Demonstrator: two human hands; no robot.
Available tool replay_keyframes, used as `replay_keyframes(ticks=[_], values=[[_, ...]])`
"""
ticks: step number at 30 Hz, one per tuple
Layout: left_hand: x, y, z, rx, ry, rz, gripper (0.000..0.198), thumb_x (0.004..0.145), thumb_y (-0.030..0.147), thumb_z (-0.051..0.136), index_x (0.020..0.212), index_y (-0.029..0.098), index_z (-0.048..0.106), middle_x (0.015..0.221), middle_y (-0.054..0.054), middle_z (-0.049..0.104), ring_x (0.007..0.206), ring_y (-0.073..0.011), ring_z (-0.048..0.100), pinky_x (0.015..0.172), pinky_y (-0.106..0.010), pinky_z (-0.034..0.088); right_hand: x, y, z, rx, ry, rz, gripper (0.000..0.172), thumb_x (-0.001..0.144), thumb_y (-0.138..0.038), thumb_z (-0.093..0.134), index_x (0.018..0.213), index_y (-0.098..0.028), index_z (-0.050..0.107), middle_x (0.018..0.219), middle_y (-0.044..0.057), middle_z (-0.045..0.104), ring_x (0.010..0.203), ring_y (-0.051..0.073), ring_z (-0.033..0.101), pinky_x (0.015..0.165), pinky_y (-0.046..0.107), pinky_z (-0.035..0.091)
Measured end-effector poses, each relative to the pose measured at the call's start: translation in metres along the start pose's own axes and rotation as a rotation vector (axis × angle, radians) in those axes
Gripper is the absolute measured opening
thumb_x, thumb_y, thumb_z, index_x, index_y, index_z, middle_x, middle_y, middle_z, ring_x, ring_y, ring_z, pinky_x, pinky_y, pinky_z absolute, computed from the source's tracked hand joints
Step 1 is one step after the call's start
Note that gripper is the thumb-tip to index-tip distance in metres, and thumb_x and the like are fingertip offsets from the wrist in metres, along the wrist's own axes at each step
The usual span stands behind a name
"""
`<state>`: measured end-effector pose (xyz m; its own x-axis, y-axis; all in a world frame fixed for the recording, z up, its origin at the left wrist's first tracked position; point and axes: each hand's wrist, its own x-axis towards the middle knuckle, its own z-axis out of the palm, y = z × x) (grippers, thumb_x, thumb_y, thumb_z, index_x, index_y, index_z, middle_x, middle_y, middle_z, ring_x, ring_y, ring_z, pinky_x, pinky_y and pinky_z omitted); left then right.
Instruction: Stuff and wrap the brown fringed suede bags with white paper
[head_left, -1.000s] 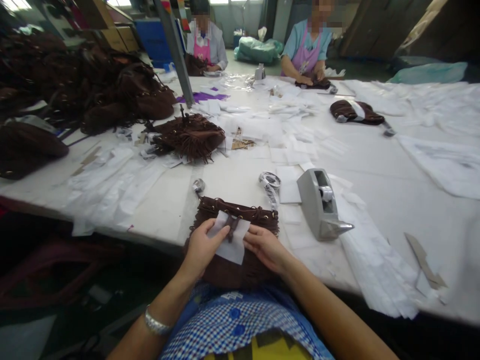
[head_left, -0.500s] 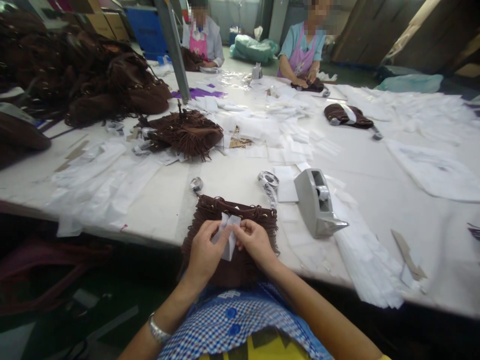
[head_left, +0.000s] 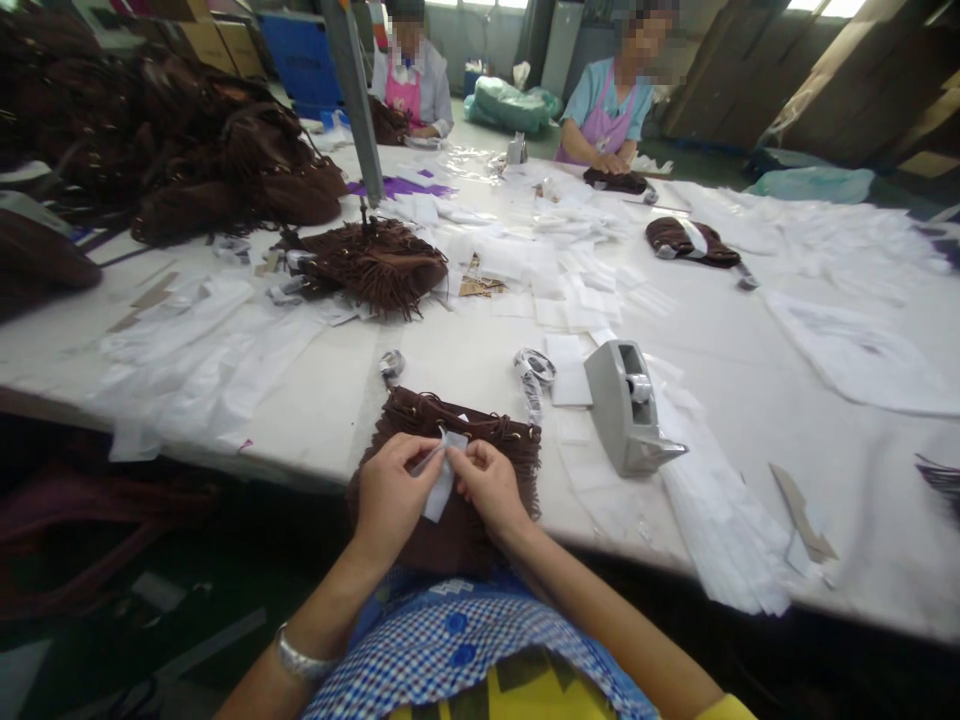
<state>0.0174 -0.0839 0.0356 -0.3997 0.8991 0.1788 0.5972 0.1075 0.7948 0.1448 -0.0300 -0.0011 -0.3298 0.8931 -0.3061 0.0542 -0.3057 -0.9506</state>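
Observation:
A dark brown fringed bag point(head_left: 457, 545) lies at the table's front edge, partly over it and close to my body. Above its drawstring side, my left hand point(head_left: 394, 495) and my right hand point(head_left: 487, 485) pinch a small white sheet of thin paper point(head_left: 439, 497) between thumbs and fingers. The sheet is narrow and looks folded. Two wrapped pieces of hardware, a small one point(head_left: 391, 364) and a larger coiled one point(head_left: 535, 370), rest on the table beyond the bag's top corners.
A grey tape dispenser point(head_left: 624, 410) stands to the right, beside a fan of white sheets point(head_left: 720, 510). Another fringed bag point(head_left: 375, 262) lies ahead, with a heap of brown bags point(head_left: 232, 150) at left. Two people work across the table; a metal post point(head_left: 352, 100) rises from it.
Both hands have shifted slightly left with the paper, which now appears narrower and more folded. The view has moved a little. Across the table, the right-hand person's hands have moved closer together.

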Motion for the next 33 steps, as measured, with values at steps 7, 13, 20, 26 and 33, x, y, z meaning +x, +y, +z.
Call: replay_keyframes(ticks=[7, 13, 20, 26, 33], values=[[-0.019, 0.007, 0.005, 0.406, -0.003, 0.237, 0.021, 0.093, 0.02, 0.051, 0.104, 0.019, 0.069, 0.095, -0.007, 0.066, 0.093, -0.0224, 0.062, 0.085, -0.034, 0.049, -0.004, 0.005, 0.005, 0.18, -0.046, -0.007, 0.038, 0.075, -0.051, 0.075, 0.072, -0.019, 0.054, 0.052, -0.005, 0.056, 0.046, 0.009, 0.052, 0.047, 0.02, 0.042], [-0.03, 0.003, 0.01, 0.527, -0.043, 0.317, 0.031, 0.094, 0.015, 0.048, 0.121, 0.015, 0.062, 0.104, -0.011, 0.063, 0.098, -0.0246, 0.058, 0.085, -0.036, 0.052, -0.003, 0.008, 0.004, 0.236, -0.1, -0.005, 0.042, 0.074, -0.058, 0.074, 0.074, -0.019, 0.057, 0.061, -0.003, 0.059, 0.049, 0.01, 0.057, 0.052, 0.024, 0.05], [-0.037, 0.006, 0.015, 0.492, -0.06, 0.366, 0.028, 0.093, 0.013, 0.046, 0.113, 0.013, 0.066, 0.108, -0.013, 0.066, 0.1, -0.0257, 0.058, 0.09, -0.039, 0.052, 0.003, 0.007, 0.006, 0.168, -0.08, 0.043, 0.035, 0.078, -0.045, 0.07, 0.065, -0.019, 0.052, 0.054, -0.005, 0.052, 0.046, 0.009, 0.05, 0.045, 0.021, 0.042], [-0.04, 0.009, 0.0, 0.132, -0.045, 0.244, 0.025, 0.092, 0.021, 0.052, 0.107, 0.022, 0.072, 0.115, -0.007, 0.071, 0.11, -0.0244, 0.061, 0.103, -0.04, 0.047, 0.001, 0.005, 0.006, 0.223, -0.085, -0.015, 0.033, 0.083, -0.044, 0.066, 0.065, -0.018, 0.055, 0.055, -0.005, 0.051, 0.049, 0.008, 0.047, 0.048, 0.02, 0.039], [-0.018, -0.012, -0.017, -0.379, -0.175, -0.409, 0.043, 0.086, 0.05, 0.062, 0.109, 0.015, 0.068, 0.102, -0.01, 0.075, 0.095, -0.0261, 0.071, 0.081, -0.034, 0.056, -0.008, 0.006, 0.012, 0.257, -0.126, 0.004, 0.035, 0.08, -0.053, 0.07, 0.076, -0.018, 0.066, 0.063, -0.001, 0.062, 0.055, 0.011, 0.06, 0.057, 0.023, 0.05]])
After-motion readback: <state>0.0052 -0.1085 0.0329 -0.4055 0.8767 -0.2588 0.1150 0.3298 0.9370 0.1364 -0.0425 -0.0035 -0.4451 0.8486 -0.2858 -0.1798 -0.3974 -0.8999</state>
